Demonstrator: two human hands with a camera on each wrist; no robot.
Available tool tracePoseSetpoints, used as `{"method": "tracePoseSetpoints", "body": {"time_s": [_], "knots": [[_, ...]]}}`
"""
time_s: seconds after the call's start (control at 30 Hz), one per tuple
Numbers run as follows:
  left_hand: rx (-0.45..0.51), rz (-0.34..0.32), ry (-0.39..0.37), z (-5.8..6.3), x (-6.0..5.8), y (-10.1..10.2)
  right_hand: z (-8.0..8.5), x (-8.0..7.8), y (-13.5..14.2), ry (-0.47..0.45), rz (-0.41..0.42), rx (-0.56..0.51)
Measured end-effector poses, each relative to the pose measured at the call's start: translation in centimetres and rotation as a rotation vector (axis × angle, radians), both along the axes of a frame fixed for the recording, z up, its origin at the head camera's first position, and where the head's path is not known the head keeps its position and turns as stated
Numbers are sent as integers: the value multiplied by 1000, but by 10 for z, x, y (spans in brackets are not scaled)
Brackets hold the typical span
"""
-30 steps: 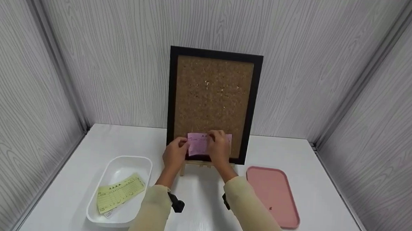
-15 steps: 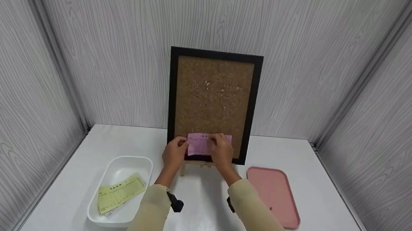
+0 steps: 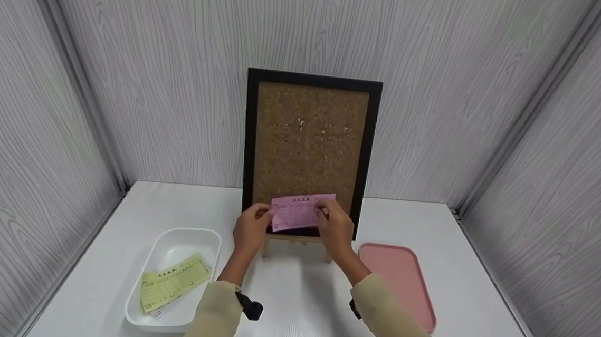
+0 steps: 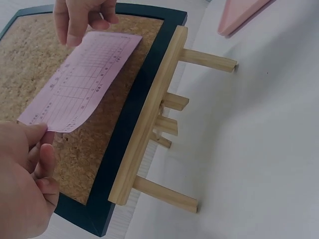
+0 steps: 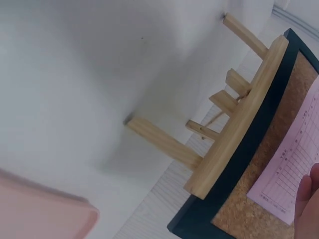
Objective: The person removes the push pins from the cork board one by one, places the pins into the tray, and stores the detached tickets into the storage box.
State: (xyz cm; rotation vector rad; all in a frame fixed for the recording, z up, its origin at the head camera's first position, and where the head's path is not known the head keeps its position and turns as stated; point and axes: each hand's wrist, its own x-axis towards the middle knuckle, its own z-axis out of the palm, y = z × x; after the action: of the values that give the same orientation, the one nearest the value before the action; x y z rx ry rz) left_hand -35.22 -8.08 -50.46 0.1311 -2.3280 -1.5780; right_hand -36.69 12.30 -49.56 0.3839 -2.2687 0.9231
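In the head view my left hand [image 3: 250, 230] pinches the left edge of a printed pink paper slip [image 3: 293, 213] in front of the lower cork board [image 3: 310, 148]. The slip tilts up to the right, and in the left wrist view [image 4: 75, 84] it bends away from the cork. My right hand [image 3: 334, 226] is in front of the slip's right part, its thumb and forefinger brought together in a pinch. What sits between those fingertips is too small and hidden, so I cannot tell its kind. The left wrist view shows the right fingers [image 4: 75, 30] at the slip's upper corner.
The black-framed board stands on a small wooden easel [image 4: 154, 114]. At the left, a white tray [image 3: 135, 302] holds yellow slips [image 3: 173, 281] and a whitish paper beneath. A pink tray [image 3: 396, 270] lies at the right, partly behind the right sleeve. Grey panels enclose the table.
My right hand has drawn back and right, off the board. The slip has come away from lying flat, its left end now lower. The left hand has shifted slightly down.
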Motion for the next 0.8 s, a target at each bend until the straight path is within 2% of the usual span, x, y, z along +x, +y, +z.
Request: {"method": "tracePoseSetpoints", "body": {"time_s": [0.27,0.5,0.8], "knots": [[25,3,7,5,18,-3,8,15,19,52,39,-25],[-18,4,63,12,37,-10,8,28,42,129,63,-34],[-17,27,70,22,67,-35,-1,47,87,109,17,-24]]}}
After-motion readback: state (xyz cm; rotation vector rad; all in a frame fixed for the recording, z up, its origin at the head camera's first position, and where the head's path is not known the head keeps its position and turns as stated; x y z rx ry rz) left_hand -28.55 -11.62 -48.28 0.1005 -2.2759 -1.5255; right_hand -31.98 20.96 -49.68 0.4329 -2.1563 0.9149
